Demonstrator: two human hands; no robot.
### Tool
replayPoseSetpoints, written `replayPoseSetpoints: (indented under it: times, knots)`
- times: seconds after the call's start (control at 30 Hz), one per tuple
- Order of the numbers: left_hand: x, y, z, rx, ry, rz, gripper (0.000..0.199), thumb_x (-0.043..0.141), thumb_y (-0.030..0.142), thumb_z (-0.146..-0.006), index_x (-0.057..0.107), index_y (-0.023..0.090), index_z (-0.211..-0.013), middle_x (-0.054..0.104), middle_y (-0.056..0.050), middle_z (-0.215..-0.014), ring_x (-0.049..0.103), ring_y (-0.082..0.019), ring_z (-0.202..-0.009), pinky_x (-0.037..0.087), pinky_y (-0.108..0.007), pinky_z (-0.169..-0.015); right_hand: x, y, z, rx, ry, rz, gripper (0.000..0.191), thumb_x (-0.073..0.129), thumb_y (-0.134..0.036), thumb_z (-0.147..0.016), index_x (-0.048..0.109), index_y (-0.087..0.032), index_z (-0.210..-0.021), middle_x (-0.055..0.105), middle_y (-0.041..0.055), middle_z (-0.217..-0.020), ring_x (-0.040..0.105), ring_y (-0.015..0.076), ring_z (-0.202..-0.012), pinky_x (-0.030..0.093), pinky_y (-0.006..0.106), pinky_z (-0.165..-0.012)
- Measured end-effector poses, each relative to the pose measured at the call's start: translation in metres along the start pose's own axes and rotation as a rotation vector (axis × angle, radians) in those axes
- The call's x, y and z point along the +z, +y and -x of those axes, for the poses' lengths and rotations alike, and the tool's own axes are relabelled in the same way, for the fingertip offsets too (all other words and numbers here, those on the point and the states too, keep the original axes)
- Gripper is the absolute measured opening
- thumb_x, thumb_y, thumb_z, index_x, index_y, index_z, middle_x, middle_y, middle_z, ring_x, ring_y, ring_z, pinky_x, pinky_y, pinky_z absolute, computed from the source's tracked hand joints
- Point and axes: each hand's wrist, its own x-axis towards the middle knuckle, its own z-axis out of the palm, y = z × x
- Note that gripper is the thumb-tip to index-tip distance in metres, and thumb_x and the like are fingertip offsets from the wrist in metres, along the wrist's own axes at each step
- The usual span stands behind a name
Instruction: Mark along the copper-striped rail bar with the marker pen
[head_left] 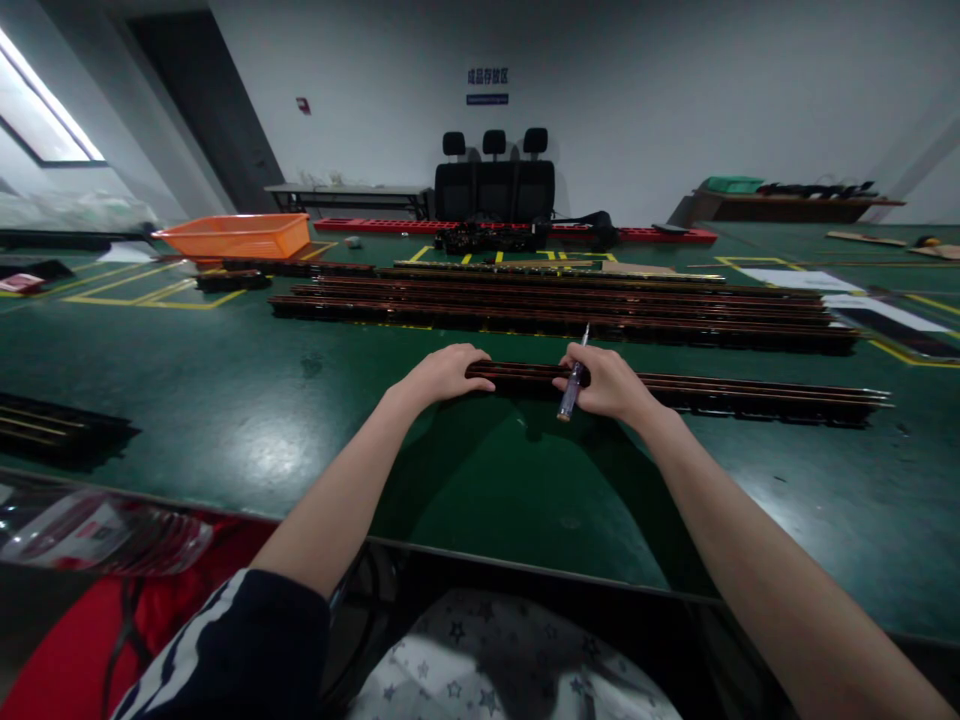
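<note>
A bundle of long dark rails (757, 395) with thin shiny edges lies crosswise on the green table in front of me. My left hand (448, 373) is closed around its left end, thumb on the near side and fingers over the far side. Farther right along the same rails, my right hand (611, 382) has its fingers curled against them. It also grips what looks like a small screwdriver (571, 390), with a translucent purplish handle toward me and a thin metal tip pointing away. Fingers partly hide the rails' left part.
Behind lies a wider stack of similar rails (525, 305). More dark rails (60, 425) rest at left. An orange bin (240, 238) stands at back left, white papers (802, 279) at right. A plastic bottle (105, 530) lies below the table's front edge.
</note>
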Motion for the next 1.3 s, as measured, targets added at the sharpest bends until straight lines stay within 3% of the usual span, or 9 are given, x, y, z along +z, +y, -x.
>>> replayPoseSetpoints:
  times: [0.33, 0.57, 0.77, 0.93, 1.13, 1.3]
  knots:
    - [0.007, 0.006, -0.001, 0.029, 0.028, 0.028, 0.044, 0.056, 0.046, -0.089, 0.059, 0.016, -0.121, 0.062, -0.010, -0.120, 0.057, -0.024, -0.111, 0.045, -0.036, -0.092, -0.001, -0.008, 0.000, 0.010, -0.059, 0.087, 0.021, 0.060, -0.033, -0.078, 0.049, -0.018, -0.087, 0.058, 0.0091, -0.083, 0.052, 0.0213, -0.072, 0.038, 0.031, -0.064]
    - [0.017, 0.010, -0.004, 0.075, 0.114, 0.016, 0.043, 0.056, 0.048, -0.089, 0.060, 0.016, -0.118, 0.064, -0.009, -0.115, 0.059, -0.023, -0.105, 0.045, -0.037, -0.090, 0.000, -0.013, -0.002, -0.026, -0.100, 0.134, 0.013, 0.054, -0.020, -0.076, 0.049, -0.018, -0.087, 0.057, 0.0091, -0.082, 0.051, 0.0211, -0.071, 0.037, 0.030, -0.062]
    - [0.016, 0.007, -0.006, 0.091, 0.111, 0.191, 0.041, 0.064, 0.044, -0.084, 0.063, 0.016, -0.113, 0.066, -0.008, -0.111, 0.059, -0.022, -0.103, 0.046, -0.036, -0.090, -0.005, -0.009, -0.001, 0.020, -0.122, 0.120, 0.014, 0.057, -0.022, -0.077, 0.048, -0.018, -0.087, 0.057, 0.0086, -0.082, 0.052, 0.0210, -0.072, 0.036, 0.030, -0.062]
    - [0.017, -0.002, -0.008, 0.049, 0.032, 0.458, 0.044, 0.071, 0.039, -0.077, 0.063, 0.018, -0.115, 0.063, -0.007, -0.120, 0.059, -0.021, -0.109, 0.046, -0.036, -0.095, -0.007, -0.004, 0.002, 0.026, -0.118, 0.080, 0.016, 0.060, -0.023, -0.076, 0.048, -0.019, -0.086, 0.058, 0.0076, -0.083, 0.054, 0.0201, -0.072, 0.037, 0.029, -0.063]
    - [0.014, -0.002, -0.007, -0.007, -0.048, 0.551, 0.047, 0.071, 0.035, -0.075, 0.062, 0.019, -0.119, 0.063, -0.007, -0.124, 0.060, -0.020, -0.111, 0.047, -0.035, -0.096, -0.009, 0.000, 0.003, 0.035, -0.114, 0.062, 0.018, 0.064, -0.023, -0.075, 0.050, -0.019, -0.086, 0.058, 0.0071, -0.081, 0.055, 0.0198, -0.072, 0.037, 0.029, -0.062]
    - [0.017, -0.002, -0.008, -0.016, -0.027, 0.637, 0.051, 0.073, 0.037, -0.071, 0.063, 0.016, -0.117, 0.063, -0.009, -0.122, 0.059, -0.022, -0.112, 0.044, -0.038, -0.099, -0.011, 0.001, 0.001, 0.085, -0.084, -0.064, 0.025, 0.066, -0.038, -0.076, 0.049, -0.020, -0.078, 0.063, 0.0060, -0.077, 0.057, 0.0199, -0.068, 0.037, 0.029, -0.059]
